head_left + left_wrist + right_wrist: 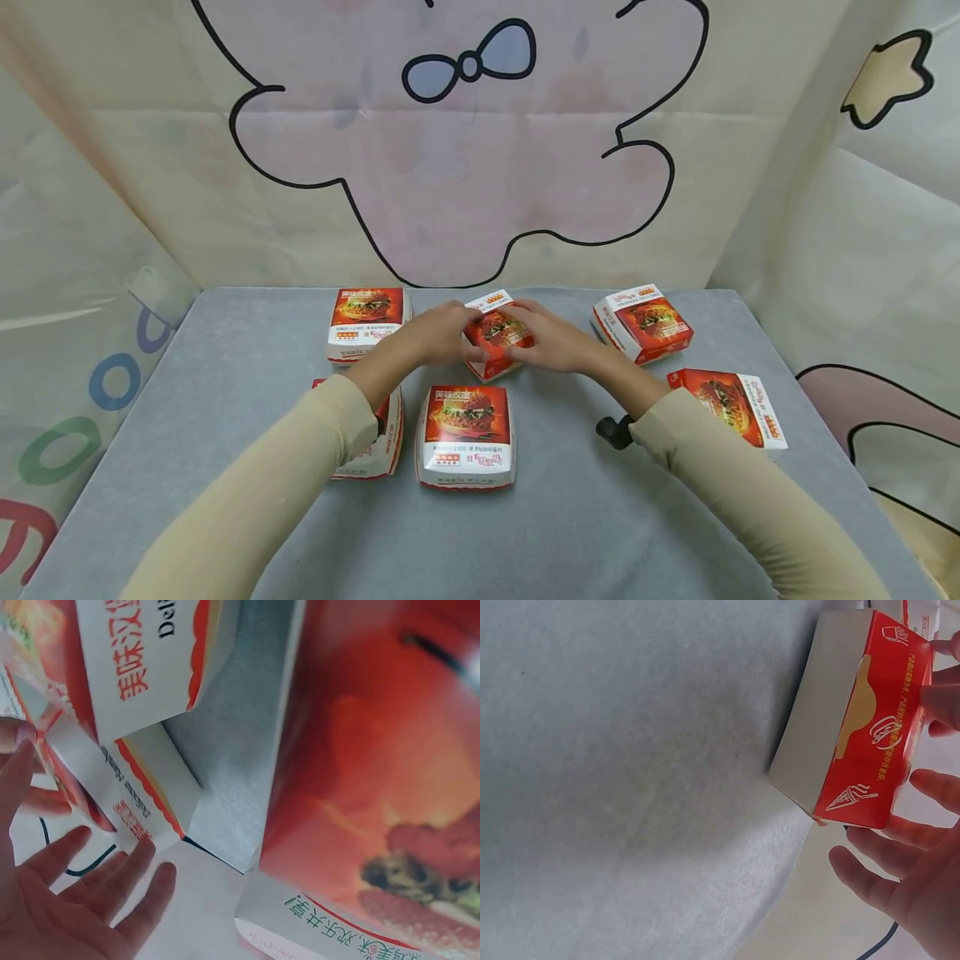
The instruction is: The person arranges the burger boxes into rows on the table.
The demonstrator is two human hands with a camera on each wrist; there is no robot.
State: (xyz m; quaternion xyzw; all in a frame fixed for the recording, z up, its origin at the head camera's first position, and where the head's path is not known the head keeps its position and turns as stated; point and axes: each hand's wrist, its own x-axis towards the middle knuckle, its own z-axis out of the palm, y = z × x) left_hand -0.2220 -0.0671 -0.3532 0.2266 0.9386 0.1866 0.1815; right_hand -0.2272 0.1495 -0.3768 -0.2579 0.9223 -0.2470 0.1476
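Observation:
A red and white burger box [502,329] sits turned at an angle at the back middle of the table, between both hands. My left hand [444,335] is at its left side, with fingers by the back corner and thumb near the front. My right hand [553,337] is at its right side in a similar pose. In the left wrist view, the left hand [82,900] has its fingers spread beside the box [124,784]. Loosely spread fingers of the right hand [922,862] lie next to the box's red side [877,727] in the right wrist view.
More burger boxes stand around: back left [367,312], front middle [465,437], back right [648,323] and right [727,404]. Another box [382,458] is partly hidden under the left forearm. A grey cloth covers the table [555,508]; a printed curtain [450,208] hangs behind.

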